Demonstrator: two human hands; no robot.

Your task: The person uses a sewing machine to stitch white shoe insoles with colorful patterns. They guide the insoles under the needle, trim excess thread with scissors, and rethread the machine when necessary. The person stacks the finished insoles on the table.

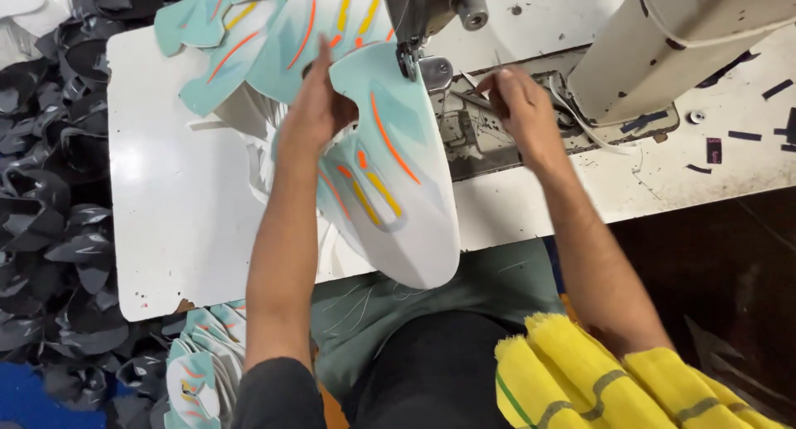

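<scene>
A teal and white shoe upper piece point(398, 172) with orange and yellow stripes lies on the white sewing table point(166, 189), its top edge under the sewing machine's presser foot point(408, 60). My left hand point(315, 106) grips the piece's left edge near the needle. My right hand point(518, 101) rests on the machine bed to the right of the foot, fingers pinched at a thin thread or trim; what it holds is too small to tell.
More teal upper pieces point(249, 31) lie at the table's back. A cream sewing machine body point(688, 39) stands at right. Black shoe parts point(58, 189) are heaped left of the table, teal pieces point(203, 363) below it, and a yellow cloth point(597, 379) on my lap.
</scene>
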